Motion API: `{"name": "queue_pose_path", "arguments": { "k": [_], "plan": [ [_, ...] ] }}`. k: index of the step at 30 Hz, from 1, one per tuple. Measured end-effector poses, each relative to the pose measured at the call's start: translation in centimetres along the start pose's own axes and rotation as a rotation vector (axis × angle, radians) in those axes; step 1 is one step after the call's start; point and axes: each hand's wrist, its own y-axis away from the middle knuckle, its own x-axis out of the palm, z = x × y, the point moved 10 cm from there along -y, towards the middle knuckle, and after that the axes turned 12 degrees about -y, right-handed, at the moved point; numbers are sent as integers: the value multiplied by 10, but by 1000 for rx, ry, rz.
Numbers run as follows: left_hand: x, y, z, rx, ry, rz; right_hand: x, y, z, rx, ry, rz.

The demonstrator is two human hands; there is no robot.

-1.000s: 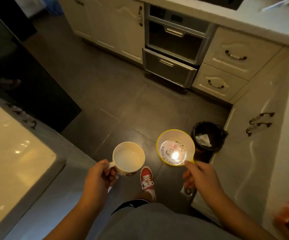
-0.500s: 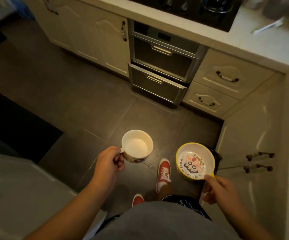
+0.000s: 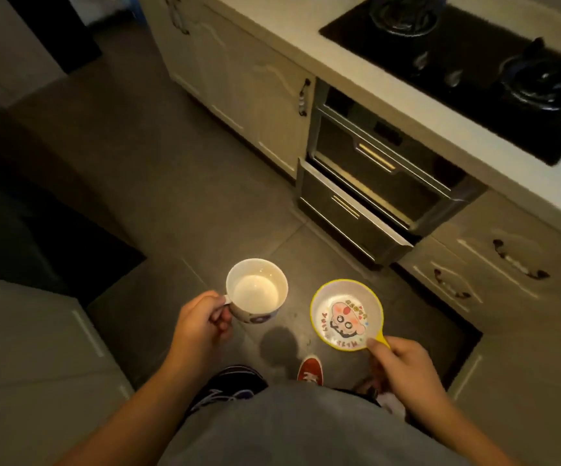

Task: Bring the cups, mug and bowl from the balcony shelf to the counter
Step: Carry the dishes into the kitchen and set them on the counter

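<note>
My left hand (image 3: 201, 326) is curled around the handle of the mug (image 3: 256, 290), lower centre of the frame; my right hand (image 3: 403, 366) pinches the yellow tab of the bowl (image 3: 347, 314), just right of it. Both ride mouth-up over the floor (image 3: 158, 203). To carry well, I judge I should keep the rims level and head for the counter (image 3: 356, 79) at upper right, clear of the hob (image 3: 467, 72). Forearms reach forward, wrists low.
</note>
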Motion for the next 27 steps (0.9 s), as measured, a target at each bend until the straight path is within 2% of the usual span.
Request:
{"name": "queue_pose_path", "arguments": {
  "k": [7, 11, 18, 27],
  "plan": [
    [-95, -34, -25, -7, 101, -299, 105, -103, 112, -93, 69, 263],
    [-150, -73, -40, 1, 127, -371, 178, -149, 169, -132, 81, 346],
    [-205, -164, -107, 31, 26, -313, 246, -207, 245, -115, 50, 342],
    [-179, -303, -201, 20, 35, -198, 231, -288, 295, -68, 35, 230]
  ]
}}
